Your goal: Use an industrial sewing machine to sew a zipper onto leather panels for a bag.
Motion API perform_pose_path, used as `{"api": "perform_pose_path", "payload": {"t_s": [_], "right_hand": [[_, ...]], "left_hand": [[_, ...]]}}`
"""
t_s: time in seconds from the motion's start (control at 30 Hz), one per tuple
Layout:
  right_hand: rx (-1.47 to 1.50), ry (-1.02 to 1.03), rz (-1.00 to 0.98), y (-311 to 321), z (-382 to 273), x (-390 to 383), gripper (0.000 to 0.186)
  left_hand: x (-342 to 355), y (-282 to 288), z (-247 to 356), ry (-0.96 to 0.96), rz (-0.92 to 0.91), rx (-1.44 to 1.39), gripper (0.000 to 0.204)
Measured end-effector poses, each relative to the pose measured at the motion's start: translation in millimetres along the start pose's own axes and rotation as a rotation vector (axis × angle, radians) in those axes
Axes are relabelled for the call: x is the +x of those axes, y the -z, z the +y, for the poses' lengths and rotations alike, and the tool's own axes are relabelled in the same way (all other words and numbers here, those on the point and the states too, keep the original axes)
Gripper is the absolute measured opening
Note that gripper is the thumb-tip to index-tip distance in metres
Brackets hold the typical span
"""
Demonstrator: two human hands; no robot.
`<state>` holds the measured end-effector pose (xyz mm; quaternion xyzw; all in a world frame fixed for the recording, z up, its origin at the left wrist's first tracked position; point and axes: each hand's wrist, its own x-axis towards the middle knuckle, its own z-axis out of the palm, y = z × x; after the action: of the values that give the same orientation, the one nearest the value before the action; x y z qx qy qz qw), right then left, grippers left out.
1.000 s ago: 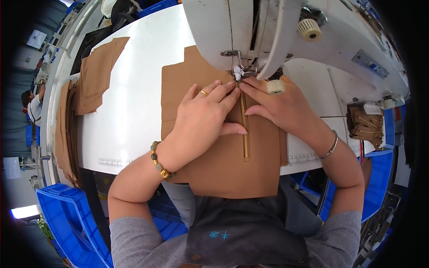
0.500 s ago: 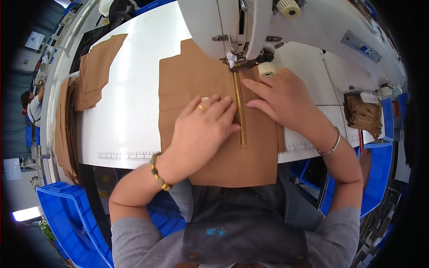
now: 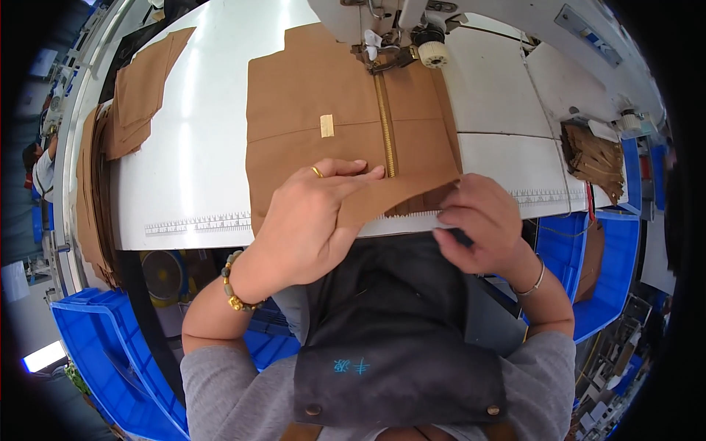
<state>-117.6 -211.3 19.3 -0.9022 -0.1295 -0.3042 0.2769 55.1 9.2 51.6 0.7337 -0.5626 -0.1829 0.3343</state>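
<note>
A brown fabric panel point(image 3: 294, 99) with a brass-toothed zipper point(image 3: 386, 125) lies under the presser foot point(image 3: 379, 62) of a white sewing machine. A small pale tab point(image 3: 327, 126) sits on the panel left of the zipper. My left hand point(image 3: 312, 217), wearing a ring and a bead bracelet, bears on the panel by the zipper's near end, its fingers bent and its thumb at the raised near edge. At the lifted near-right corner is my right hand point(image 3: 482, 220); its fingers curl against the cloth, while the thumb stands apart. The underside shows beneath the fold.
Stacked brown fabric pieces point(image 3: 95, 191) hang over the table's left edge, with more pieces point(image 3: 143, 92) beside them. A bundle of brown strips point(image 3: 592, 158) lies at the right. Blue bins point(image 3: 110, 353) stand below the table. A ruler strip point(image 3: 198, 223) runs along the near edge.
Both hands have moved toward the near edge. The panel's near-right corner has been folded up, and the pale tab is uncovered. The view has shifted, so the machine appears higher.
</note>
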Motion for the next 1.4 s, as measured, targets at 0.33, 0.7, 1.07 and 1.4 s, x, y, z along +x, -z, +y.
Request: {"api": "perform_pose_path", "payload": {"t_s": [0.33,0.7,1.07,1.4], "right_hand": [[-0.257,0.235,-0.13,-33.2,-2.6,7.1,0.031],[-0.284,0.26,-0.198,-28.9,-0.9,-1.9,0.038],[-0.184,0.256,-0.117,-41.7,1.4,-43.9,0.05],[-0.066,0.311,-0.061,-17.1,-9.5,-35.6,0.022]], "left_hand": [[2.9,3.2,4.6,0.093,0.029,-0.105,0.04],[-2.5,-4.9,3.4,0.01,0.084,-0.028,0.043],[-25.4,-44.0,23.8,-0.028,0.185,0.346,0.06],[-21.8,-46.3,25.2,-0.107,0.214,0.497,0.06]]}}
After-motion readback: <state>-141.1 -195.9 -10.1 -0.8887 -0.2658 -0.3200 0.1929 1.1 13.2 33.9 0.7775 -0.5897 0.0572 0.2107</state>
